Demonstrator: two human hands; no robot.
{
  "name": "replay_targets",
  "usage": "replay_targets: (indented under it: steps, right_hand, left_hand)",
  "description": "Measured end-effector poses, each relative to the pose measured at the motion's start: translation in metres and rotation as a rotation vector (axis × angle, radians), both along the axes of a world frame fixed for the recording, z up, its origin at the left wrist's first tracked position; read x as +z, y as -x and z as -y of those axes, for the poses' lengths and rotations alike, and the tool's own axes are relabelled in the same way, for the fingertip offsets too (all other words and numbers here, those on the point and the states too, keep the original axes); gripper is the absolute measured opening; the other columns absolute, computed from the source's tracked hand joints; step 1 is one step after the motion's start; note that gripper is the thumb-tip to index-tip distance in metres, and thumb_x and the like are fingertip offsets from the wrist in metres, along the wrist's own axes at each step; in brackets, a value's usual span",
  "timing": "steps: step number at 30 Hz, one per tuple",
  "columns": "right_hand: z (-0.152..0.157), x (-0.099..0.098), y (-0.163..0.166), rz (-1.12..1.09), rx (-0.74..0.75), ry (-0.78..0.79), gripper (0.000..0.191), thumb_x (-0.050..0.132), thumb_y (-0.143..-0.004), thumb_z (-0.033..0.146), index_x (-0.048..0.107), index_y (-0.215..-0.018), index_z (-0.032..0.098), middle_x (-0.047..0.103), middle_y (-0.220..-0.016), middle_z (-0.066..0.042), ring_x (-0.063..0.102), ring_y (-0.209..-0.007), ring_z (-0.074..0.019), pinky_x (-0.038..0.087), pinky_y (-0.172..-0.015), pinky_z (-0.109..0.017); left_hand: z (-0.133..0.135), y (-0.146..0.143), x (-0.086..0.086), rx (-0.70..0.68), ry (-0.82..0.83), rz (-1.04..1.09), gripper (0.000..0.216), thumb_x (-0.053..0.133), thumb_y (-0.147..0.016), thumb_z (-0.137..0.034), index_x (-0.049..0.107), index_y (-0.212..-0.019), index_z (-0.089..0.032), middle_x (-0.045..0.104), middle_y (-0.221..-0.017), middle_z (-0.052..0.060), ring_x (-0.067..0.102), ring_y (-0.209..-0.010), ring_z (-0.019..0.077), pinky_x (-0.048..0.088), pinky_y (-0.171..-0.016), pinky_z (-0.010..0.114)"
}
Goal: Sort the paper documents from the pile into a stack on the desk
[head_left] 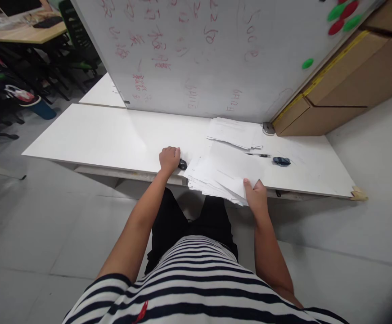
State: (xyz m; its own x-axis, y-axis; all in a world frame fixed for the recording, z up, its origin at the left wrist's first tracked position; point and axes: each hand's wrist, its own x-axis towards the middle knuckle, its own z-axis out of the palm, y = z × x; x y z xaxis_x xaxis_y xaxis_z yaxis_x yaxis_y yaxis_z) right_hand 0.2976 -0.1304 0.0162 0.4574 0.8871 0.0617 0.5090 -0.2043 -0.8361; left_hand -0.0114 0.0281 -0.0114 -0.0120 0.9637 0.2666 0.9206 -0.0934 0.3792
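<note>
My left hand point(169, 159) is closed around a small black object, which looks like a stapler point(182, 164), at the front of the white table. Most of it is hidden under my fingers. Just right of it lies a loose, fanned pile of white paper sheets point(212, 173), partly overhanging the table's front edge. With thumb and fingers my right hand point(256, 195) pinches the right corner of the sheets. Behind them is a second stack of paper point(234, 131). A pen point(258, 155) and a dark blue object point(281, 161) I cannot name lie to the right.
A whiteboard point(189, 58) with red writing stands along the back of the white table point(91, 130). Cardboard boxes point(351, 76) and a small grey object point(268, 128) are at the back right. A blue bin point(42, 108) and chairs point(77, 36) stand at far left.
</note>
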Motion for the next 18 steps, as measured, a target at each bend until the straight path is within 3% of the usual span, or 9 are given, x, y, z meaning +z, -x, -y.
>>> replay_targets:
  steps: [2, 5, 8, 11, 15, 18]
  right_hand:
    - [-0.005, 0.000, -0.001, 0.110, 0.097, 0.107, 0.040, 0.048, -0.084, 0.049, 0.064, -0.101, 0.015, 0.070, -0.097, -0.012, 0.062, -0.092, -0.0261, 0.047, -0.081, -0.038]
    - [-0.006, -0.008, 0.003, 0.388, 0.107, 0.207, 0.038, 0.041, -0.088, 0.045, 0.063, -0.094, 0.014, 0.067, -0.090, -0.014, 0.060, -0.088, -0.0278, 0.046, -0.080, -0.041]
    - [-0.006, -0.021, 0.010, 0.593, 0.050, 0.136, 0.039, 0.040, -0.089, 0.039, 0.058, -0.111, 0.012, 0.061, -0.116, -0.020, 0.051, -0.114, -0.0331, 0.039, -0.095, -0.048]
    - [-0.007, -0.030, 0.014, 0.614, -0.033, 0.105, 0.057, 0.044, -0.087, 0.041, 0.040, -0.136, 0.012, 0.039, -0.144, -0.021, 0.027, -0.137, -0.0363, 0.026, -0.106, -0.054]
    - [-0.009, -0.022, 0.018, 0.648, -0.077, 0.065, 0.068, 0.044, -0.089, 0.041, 0.022, -0.147, 0.013, 0.014, -0.156, -0.020, 0.003, -0.144, -0.0360, 0.017, -0.110, -0.058]
    - [-0.017, -0.013, 0.019, 0.702, 0.060, 0.056, 0.059, 0.039, -0.093, 0.040, 0.029, -0.146, 0.016, 0.012, -0.158, -0.016, 0.001, -0.145, -0.0328, 0.013, -0.112, -0.057]
  left_hand:
    - [0.000, 0.000, 0.001, 0.013, 0.004, -0.015, 0.043, 0.026, -0.097, -0.039, 0.061, -0.079, -0.021, 0.065, -0.092, 0.008, 0.053, -0.097, 0.0256, 0.036, -0.078, 0.036]
    - [0.001, 0.001, 0.002, 0.014, 0.014, -0.028, 0.042, 0.027, -0.096, -0.038, 0.062, -0.080, -0.021, 0.066, -0.095, 0.009, 0.054, -0.098, 0.0257, 0.036, -0.078, 0.036]
    - [0.000, 0.002, 0.002, 0.020, 0.004, -0.033, 0.043, 0.026, -0.096, -0.037, 0.062, -0.080, -0.021, 0.066, -0.096, 0.010, 0.054, -0.097, 0.0256, 0.036, -0.078, 0.036]
    - [-0.001, 0.003, 0.002, 0.035, 0.006, -0.022, 0.044, 0.025, -0.096, -0.037, 0.062, -0.079, -0.021, 0.066, -0.095, 0.010, 0.054, -0.095, 0.0261, 0.036, -0.075, 0.036]
    - [0.000, 0.000, 0.003, 0.072, 0.011, -0.020, 0.044, 0.025, -0.096, -0.036, 0.063, -0.079, -0.021, 0.066, -0.095, 0.010, 0.054, -0.094, 0.0272, 0.035, -0.072, 0.036]
    - [0.003, -0.003, 0.004, 0.115, -0.003, -0.027, 0.043, 0.026, -0.095, -0.036, 0.064, -0.082, -0.020, 0.066, -0.095, 0.012, 0.054, -0.094, 0.0277, 0.036, -0.072, 0.037]
